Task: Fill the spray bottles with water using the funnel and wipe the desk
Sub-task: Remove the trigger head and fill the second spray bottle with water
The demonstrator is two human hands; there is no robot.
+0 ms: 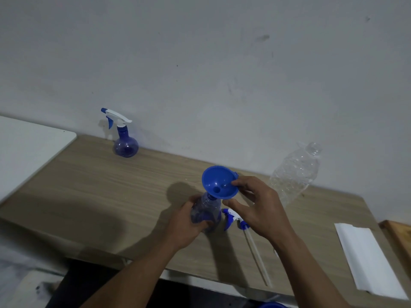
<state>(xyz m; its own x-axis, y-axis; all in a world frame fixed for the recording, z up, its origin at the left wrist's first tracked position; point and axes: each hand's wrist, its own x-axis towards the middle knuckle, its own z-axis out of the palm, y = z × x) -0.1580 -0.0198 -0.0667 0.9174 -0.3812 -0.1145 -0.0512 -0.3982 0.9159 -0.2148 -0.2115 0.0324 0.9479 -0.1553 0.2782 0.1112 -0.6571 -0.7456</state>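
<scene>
Left hand (186,221) grip around open spray bottle (205,213), right hand (258,203) grip pinching blue funnel (219,182) in its neck.

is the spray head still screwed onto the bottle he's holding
No: the held bottle has the blue funnel in its neck, and its spray head lies on the desk.

A scuffed white wall (222,63) (dimly lit) rises behind a wood-grain desk (89,185) abutting a white table (26,147).
</scene>
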